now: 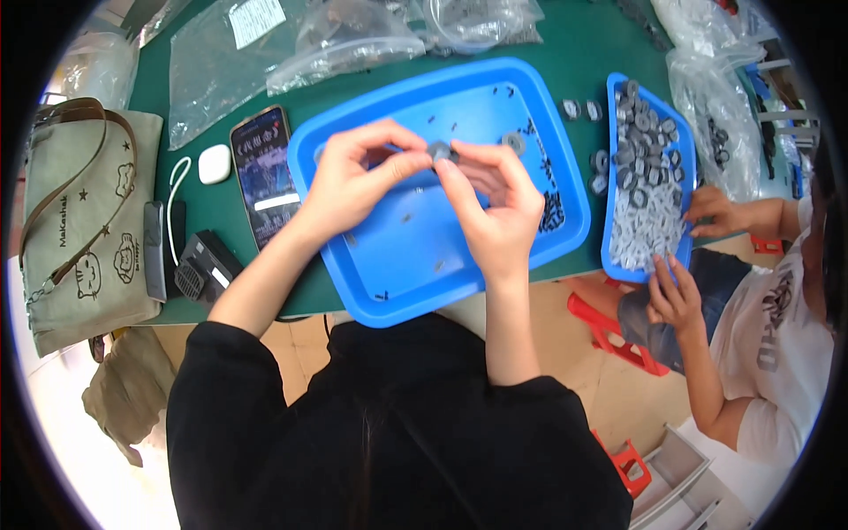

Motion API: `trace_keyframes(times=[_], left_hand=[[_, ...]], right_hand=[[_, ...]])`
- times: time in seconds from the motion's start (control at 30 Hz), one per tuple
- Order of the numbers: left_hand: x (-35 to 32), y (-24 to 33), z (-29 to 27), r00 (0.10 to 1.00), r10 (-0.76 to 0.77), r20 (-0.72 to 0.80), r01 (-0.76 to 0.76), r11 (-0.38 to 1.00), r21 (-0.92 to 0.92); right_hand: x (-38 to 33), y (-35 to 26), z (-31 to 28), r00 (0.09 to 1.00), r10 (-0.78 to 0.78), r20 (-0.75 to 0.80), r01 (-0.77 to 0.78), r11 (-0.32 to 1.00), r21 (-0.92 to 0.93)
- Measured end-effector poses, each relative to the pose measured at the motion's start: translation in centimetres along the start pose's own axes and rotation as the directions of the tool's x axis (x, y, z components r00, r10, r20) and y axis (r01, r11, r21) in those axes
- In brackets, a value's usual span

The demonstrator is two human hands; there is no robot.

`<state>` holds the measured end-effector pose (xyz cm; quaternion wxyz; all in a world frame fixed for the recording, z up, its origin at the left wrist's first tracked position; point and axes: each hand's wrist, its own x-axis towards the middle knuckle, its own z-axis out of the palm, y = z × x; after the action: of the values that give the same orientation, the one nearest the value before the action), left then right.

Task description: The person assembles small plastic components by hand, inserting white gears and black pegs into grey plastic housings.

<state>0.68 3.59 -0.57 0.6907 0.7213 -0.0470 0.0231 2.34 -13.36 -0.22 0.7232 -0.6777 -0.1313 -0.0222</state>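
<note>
Left hand [358, 181] and right hand [499, 208] meet above the blue tray [389, 256], toward its far side. Both grips closed: thumb and fingertips of each pinch the same small grey part [439, 151], left hand from its left side, right hand from its right. Part is off the tray floor, between the hands; finer shape hidden by fingers.

Tray sits tilted at the near edge of the green desk [583, 62]. Inside: small black pieces [552, 212] heaped along the right wall, a few loose near the far right corner; a round grey piece [514, 141] near the far edge, right of the hands.

Left of tray: phone [265, 177], screen lit; white case [215, 164]; black device [208, 265] near the desk's near edge. Canvas bag [97, 230] at the desk's left end. Clear plastic bags [353, 40] along the far edge.

Right: second blue tray [609, 238], dark grey rings [645, 132] in its far half, whitish pieces [645, 225] in its near half. Co-worker's one hand [714, 212] at its right edge, other hand [674, 296] at its near edge. Few loose parts [600, 162] on the desk between trays.
</note>
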Motion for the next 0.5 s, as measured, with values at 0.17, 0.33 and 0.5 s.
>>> trace_keyframes(times=[0.17,0.33,0.5], left_hand=[[0.2,0.2,0.0,0.997,0.068,0.037,-0.070,0.997,0.034],[0.2,0.7,0.7,0.996,0.077,0.044,-0.080,0.993,0.084],[0.3,0.7,1.0,0.998,-0.032,-0.050,0.030,0.998,-0.054]], right_hand=[[0.0,-1.0,-0.4,0.991,0.130,0.034,-0.134,0.980,0.145],[0.0,-0.5,-0.3,0.998,0.060,-0.009,-0.059,0.996,0.070],[0.0,0.0,0.0,0.999,0.013,-0.052,-0.016,0.998,-0.057]])
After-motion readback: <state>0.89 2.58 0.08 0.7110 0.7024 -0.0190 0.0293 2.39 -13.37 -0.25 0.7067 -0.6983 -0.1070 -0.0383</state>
